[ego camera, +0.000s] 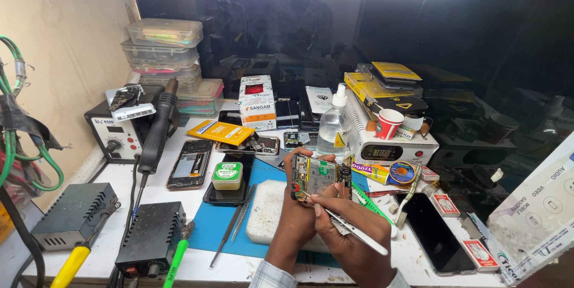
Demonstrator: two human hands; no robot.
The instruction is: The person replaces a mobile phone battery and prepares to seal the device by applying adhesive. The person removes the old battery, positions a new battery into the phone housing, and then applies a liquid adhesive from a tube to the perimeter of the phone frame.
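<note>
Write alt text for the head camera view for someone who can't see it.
The person's left hand holds an opened phone upright over a white block while the right hand works its lower edge with metal tweezers. Around them the workbench carries a clear bottle, a hot-air station and other phones.

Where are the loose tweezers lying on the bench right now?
In the head view the loose tweezers lie left of centre on the blue mat, just left of the white pad and below the small green tin.

Tweezer (pixel 353 232) tips hidden behind opened phone (pixel 320 177); forearms cut off.
</note>
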